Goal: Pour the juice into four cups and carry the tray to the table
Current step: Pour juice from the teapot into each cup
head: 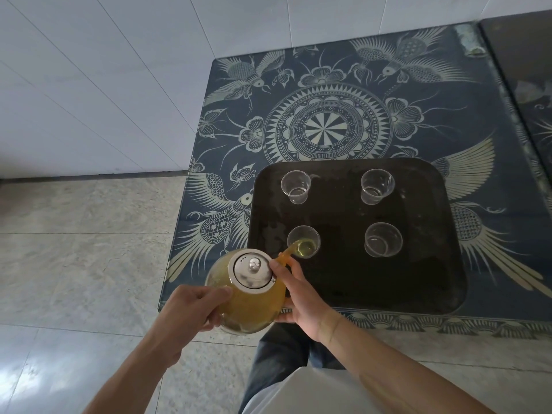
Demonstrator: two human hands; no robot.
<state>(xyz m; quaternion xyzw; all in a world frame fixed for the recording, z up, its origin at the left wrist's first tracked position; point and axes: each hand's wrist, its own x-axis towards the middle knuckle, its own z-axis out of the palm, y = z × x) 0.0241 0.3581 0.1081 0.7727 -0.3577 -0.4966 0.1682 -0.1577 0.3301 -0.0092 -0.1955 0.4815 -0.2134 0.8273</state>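
Head view shows you pouring: your left hand [191,309] is curled round the handle side of the glass teapot [248,297], and your right hand [298,297] cups the pot's right side, with one fingertip on the edge of the metal lid [253,269]. The pot is tilted, its spout over the near-left cup [303,241], where yellow juice [307,247] is pooling. That cup stands in the near-left part of the black tray [424,264]; the near-right cup [383,239], far-left cup [295,186] and far-right cup [377,185] look empty. The tray sits at the near edge of the patterned table [328,127], toward its right.
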